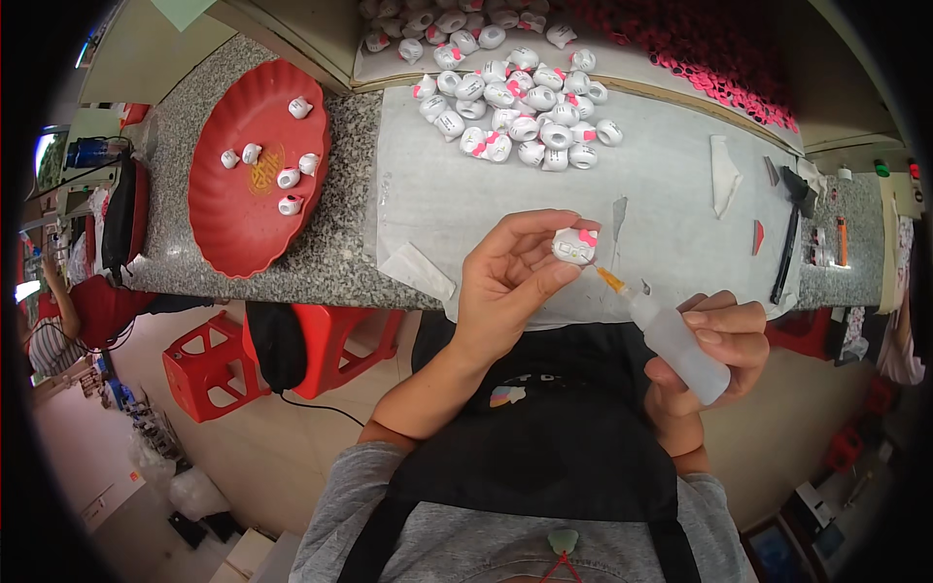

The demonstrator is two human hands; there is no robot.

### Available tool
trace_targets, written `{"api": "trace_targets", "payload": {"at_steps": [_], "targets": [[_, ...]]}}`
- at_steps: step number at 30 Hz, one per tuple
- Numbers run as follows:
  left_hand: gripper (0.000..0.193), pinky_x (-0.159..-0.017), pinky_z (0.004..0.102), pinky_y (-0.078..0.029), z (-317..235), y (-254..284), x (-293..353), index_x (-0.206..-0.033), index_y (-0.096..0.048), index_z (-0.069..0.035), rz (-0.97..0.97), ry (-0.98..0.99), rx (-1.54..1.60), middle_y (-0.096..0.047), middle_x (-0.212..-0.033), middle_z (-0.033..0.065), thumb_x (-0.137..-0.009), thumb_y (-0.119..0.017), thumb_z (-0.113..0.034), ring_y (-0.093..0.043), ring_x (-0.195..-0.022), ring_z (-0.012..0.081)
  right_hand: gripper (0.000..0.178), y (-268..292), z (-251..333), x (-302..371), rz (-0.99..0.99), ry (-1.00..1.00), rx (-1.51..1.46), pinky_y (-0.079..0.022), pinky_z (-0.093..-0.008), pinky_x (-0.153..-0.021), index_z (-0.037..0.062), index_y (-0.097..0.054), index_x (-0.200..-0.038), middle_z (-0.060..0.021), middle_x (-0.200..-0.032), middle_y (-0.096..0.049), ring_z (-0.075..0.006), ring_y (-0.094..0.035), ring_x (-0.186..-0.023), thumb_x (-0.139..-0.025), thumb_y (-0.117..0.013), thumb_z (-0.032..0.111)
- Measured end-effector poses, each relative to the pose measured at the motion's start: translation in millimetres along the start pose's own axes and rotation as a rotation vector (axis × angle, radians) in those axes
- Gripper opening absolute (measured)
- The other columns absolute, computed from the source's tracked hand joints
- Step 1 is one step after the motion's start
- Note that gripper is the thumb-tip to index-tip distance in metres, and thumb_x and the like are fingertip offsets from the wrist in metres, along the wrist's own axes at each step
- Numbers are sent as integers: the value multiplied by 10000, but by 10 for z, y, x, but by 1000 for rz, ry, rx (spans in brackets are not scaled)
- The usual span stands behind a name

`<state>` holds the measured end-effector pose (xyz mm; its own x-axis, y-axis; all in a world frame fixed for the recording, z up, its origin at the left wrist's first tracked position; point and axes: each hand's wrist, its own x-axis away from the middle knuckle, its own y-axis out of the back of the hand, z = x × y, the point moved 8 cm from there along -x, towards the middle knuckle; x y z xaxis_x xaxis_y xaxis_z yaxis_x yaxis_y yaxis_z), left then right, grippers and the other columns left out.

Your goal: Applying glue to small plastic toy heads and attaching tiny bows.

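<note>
A small white figurine head is pinched in the fingers of the left hand, above the tabletop toward its near edge. The right hand grips a squeeze bottle, its orange tip by the head; whether touching, I can't tell. White heads crowd toward the far edge, a red tray to their left.

My view comes from the left of two fisheye cameras worn side by side on my head, facing steeply down. My grey shirt fills the lower edge, seen from above, with my black apron beyond it. My left hand and right hand sit close, around the middle and right of centre. The worktable stretches away toward the top, its front edge bowed, and dark corners ring the wide field.
</note>
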<state>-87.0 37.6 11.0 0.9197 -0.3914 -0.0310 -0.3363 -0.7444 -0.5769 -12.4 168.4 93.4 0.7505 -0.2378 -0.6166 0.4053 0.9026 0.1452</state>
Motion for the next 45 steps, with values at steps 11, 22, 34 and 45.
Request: {"api": "trace_targets", "payload": {"at_steps": [11, 22, 34, 45], "targets": [[322, -791, 334, -436, 8, -5, 24, -1024, -413, 30, -4, -4, -25, -487, -1006, 191, -724, -529, 13, -499, -939, 214, 400, -15, -5, 15, 9, -41, -6, -379, -220, -508, 76, -431, -765, -43, -731, -449, -110, -433, -564, -552, -742, 211], [329, -785, 327, -437, 13, -9, 31, -1030, -415, 24, -9, -3, -21, -487, -1007, 201, -724, -533, -3, -506, -924, 210, 380, -2, 11, 30, 11, -23, -14, -360, -220, -497, 68, -428, -777, -48, -740, -434, -112, -402, -556, -568, -728, 171], [344, -832, 274, -372, 12, -45, 49, -1063, -400, 46, 63, 25, 25, -478, -1042, 165, -732, -488, 73, -468, -973, 181, 363, -33, 38, 40, 23, 30, -16, -362, -220, -487, 71, -435, -807, -51, -757, -427, -115, -397, -559, -594, -712, 169], [342, -820, 274, -376, 10, -59, 55, -1056, -427, 46, 64, -18, -28, -488, -1027, 147, -724, -503, 73, -472, -954, 173, 368, 9, 22, 72, -50, 12, -11, -374, -220, -487, 64, -436, -799, -50, -753, -432, -117, -404, -555, -587, -716, 174]]}}
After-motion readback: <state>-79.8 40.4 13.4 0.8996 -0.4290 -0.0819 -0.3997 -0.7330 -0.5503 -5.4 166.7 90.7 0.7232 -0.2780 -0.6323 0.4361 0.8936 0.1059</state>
